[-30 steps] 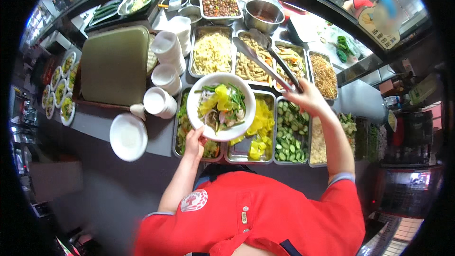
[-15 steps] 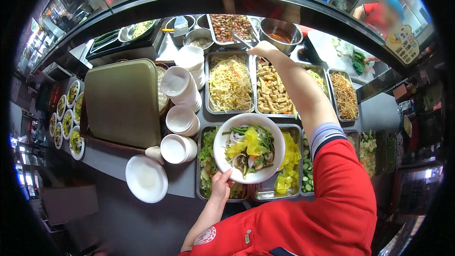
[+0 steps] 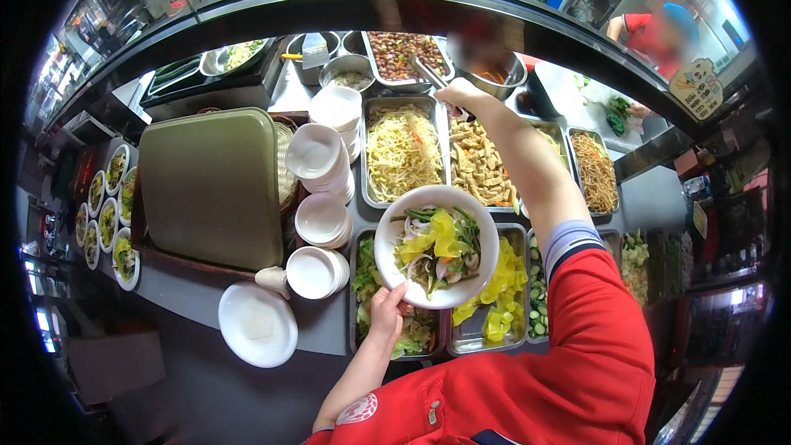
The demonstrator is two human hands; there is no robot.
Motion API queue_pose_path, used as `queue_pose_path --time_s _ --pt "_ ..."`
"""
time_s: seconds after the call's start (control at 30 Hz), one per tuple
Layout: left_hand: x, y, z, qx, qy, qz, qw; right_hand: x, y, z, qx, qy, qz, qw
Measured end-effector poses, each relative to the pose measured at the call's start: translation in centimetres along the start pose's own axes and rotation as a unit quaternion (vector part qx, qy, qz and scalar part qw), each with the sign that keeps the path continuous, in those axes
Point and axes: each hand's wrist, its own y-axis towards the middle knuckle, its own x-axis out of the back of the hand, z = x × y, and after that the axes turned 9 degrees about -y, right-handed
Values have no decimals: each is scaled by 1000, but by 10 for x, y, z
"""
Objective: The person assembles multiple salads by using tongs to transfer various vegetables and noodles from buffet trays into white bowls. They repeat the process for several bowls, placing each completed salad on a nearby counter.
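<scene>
- Left hand (image 3: 387, 309) grips the near rim of a white bowl (image 3: 488, 235), thumb over the edge
- Right hand (image 3: 459, 96), arm stretched out, closes around metal tongs (image 3: 429, 72); their tips reach the brown nut-like mix (image 3: 402, 51), though whether they pinch any I cannot tell
- The bowl is held above the front trays, partly over the leafy greens (image 3: 367, 278) and the yellow slices (image 3: 504, 274)
- Done so far: it carries a mixed heap; left bare: white wall around the food, with no brown pieces visible on top
- The bowl looks round, smooth and wide, with glossy yellow strips over green pods, pale onion-like slivers and darker bits
</scene>
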Motion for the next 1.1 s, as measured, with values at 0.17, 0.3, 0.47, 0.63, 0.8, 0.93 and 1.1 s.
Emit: queue_pose_path --time_s 0.17,0.3,0.47,0.63,0.8,0.93,1.1 --pt "-6 11 -3 -13 -23 -7 1000 13 -15 8 29 -4 30 999" --pt "-15 21 -7 -31 -20 -27 999 29 -46 30 -7 -37 33 999" --pt "-30 36 -10 -36 -22 -27 999 50 -69 8 -24 30 11 999" --pt "-40 50 -13 -46 9 -3 999 80 -178 6 10 -14 16 1000" --pt "-49 46 -21 -68 3 -8 998 70 -278 13 -44 -51 75 995" --pt "-56 40 -22 -53 9 4 999 47 -335 2 -62 -58 139 987" --pt "-59 32 -20 -36 8 26 999 8 -367 -23 -58 -139 80 985"
